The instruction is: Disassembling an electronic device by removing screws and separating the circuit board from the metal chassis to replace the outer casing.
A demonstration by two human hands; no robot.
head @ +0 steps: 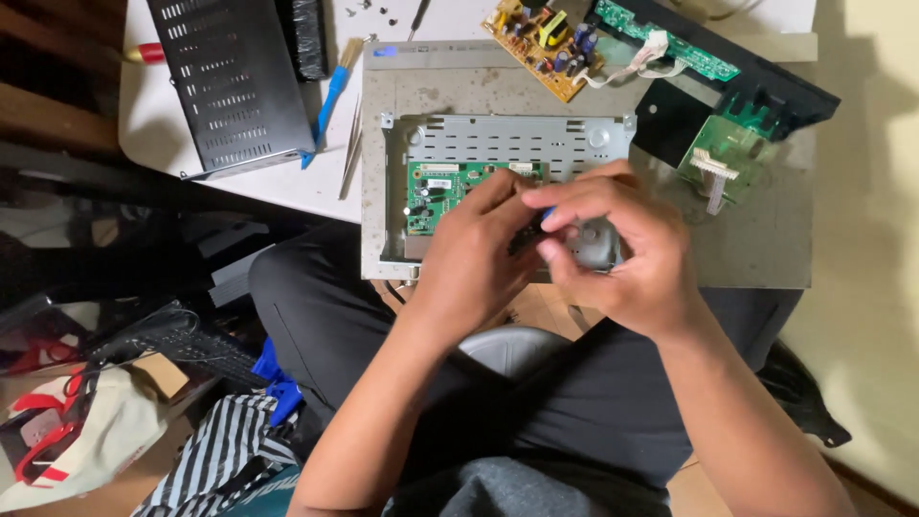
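Grey sheet-metal chassis tray (pixel 517 144) with a green circuit board (pixel 436 191) is laid on a grey mat (pixel 766 239). Over it, the left hand (pixel 479 249) and right hand (pixel 613 249) are curled together around a small blue-tipped object (pixel 548 214); how firmly either hand grips cannot be told.

two hands: left hand (pixel 474 254) and right hand (pixel 622 254), both over the metal tray (pixel 479 144). three circuit boards: one green board (pixel 436 191) in the tray, one yellow board (pixel 546 43) at the worktop's far edge, one long green board (pixel 670 43) toward the far right corner. one black cover (pixel 225 81) at the far left. one blue brush (pixel 335 86). one pair of tweezers (pixel 351 148). a few loose screws (pixel 373 11), count unclear.
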